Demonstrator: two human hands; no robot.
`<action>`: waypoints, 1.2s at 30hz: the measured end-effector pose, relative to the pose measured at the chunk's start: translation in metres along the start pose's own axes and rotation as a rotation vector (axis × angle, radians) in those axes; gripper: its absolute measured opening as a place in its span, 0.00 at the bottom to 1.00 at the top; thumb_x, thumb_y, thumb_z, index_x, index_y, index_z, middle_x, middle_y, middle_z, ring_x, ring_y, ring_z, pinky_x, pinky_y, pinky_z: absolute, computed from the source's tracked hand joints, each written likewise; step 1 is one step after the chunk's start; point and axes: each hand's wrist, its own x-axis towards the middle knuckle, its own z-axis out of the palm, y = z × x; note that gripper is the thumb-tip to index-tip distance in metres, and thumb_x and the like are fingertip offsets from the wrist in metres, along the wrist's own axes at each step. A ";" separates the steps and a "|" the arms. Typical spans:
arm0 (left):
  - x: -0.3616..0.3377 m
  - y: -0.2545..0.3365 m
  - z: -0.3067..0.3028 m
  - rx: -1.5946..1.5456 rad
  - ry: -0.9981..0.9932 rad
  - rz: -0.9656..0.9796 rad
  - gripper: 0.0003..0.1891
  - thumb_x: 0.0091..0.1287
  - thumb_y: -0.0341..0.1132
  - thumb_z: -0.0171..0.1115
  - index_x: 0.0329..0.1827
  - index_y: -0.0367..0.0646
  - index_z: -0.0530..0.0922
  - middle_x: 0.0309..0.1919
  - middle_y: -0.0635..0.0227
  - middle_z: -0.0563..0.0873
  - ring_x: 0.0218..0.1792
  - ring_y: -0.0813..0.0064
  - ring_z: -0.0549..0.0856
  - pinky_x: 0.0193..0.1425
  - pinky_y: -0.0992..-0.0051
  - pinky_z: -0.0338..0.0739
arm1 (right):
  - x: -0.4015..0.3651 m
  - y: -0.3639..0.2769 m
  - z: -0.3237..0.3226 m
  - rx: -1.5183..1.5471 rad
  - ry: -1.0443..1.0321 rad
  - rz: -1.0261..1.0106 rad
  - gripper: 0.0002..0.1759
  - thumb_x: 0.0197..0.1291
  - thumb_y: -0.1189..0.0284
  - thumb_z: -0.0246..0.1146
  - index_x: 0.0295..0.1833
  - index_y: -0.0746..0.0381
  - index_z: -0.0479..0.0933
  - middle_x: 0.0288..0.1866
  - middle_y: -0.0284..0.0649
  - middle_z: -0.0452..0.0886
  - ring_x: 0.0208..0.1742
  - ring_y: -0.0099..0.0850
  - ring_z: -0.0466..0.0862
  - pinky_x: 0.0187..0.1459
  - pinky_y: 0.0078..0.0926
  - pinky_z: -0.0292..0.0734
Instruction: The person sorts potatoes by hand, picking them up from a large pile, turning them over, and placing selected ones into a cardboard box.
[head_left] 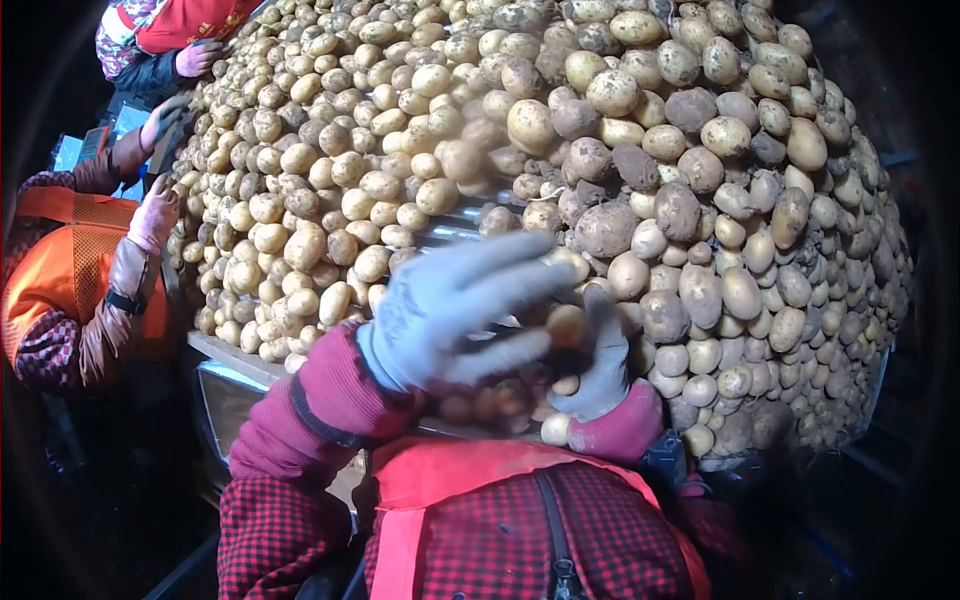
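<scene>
My left hand (460, 315), in a grey glove and blurred by motion, is stretched over the potatoes near the front edge. Its fingers are apart and nothing shows in its grip. To its right my right hand (600, 365), also gloved in grey, reaches in among the potatoes. A blurred potato (567, 325) lies between the two hands, against the right hand's inner side; whether it is held I cannot make out. Some fingers of the right hand are hidden. Below the hands are more blurred potatoes (495, 400). Metal rollers (455, 232) show through a gap beyond my left hand.
A large heap of potatoes (680, 210), many soil-covered, spreads ahead and right. Dark clods (635, 165) lie among them. At left, a person in an orange vest (80, 275) has gloved hands (155, 213) at the edge. Another person's hand (200, 57) is farther back. A metal rim (235, 357) borders the heap.
</scene>
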 end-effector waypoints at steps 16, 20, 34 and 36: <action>-0.006 -0.082 0.089 0.786 -0.521 -0.327 0.11 0.66 0.40 0.63 0.48 0.48 0.81 0.42 0.65 0.88 0.43 0.64 0.89 0.39 0.60 0.78 | -0.001 -0.016 0.004 0.226 -0.151 0.069 0.34 0.79 0.40 0.45 0.78 0.48 0.68 0.72 0.52 0.75 0.54 0.49 0.85 0.33 0.29 0.77; -0.018 -0.082 0.079 0.619 -0.383 -0.315 0.12 0.62 0.39 0.65 0.46 0.48 0.80 0.40 0.63 0.85 0.43 0.59 0.88 0.37 0.58 0.79 | -0.002 -0.013 0.006 0.161 -0.065 0.030 0.34 0.78 0.40 0.45 0.78 0.47 0.68 0.71 0.49 0.76 0.54 0.48 0.85 0.34 0.31 0.78; -0.012 -0.025 -0.009 0.071 -0.041 0.007 0.22 0.68 0.45 0.69 0.63 0.47 0.83 0.66 0.55 0.80 0.68 0.49 0.78 0.70 0.53 0.72 | 0.025 0.001 0.056 -0.148 0.160 -0.212 0.37 0.77 0.37 0.45 0.68 0.58 0.73 0.57 0.42 0.82 0.45 0.34 0.85 0.33 0.24 0.81; -0.009 -0.027 -0.022 0.059 -0.080 -0.065 0.26 0.71 0.46 0.67 0.69 0.44 0.79 0.71 0.53 0.77 0.71 0.47 0.75 0.75 0.53 0.68 | 0.028 -0.003 0.042 -0.100 0.054 -0.181 0.38 0.75 0.36 0.47 0.68 0.57 0.73 0.58 0.42 0.82 0.49 0.34 0.84 0.33 0.24 0.80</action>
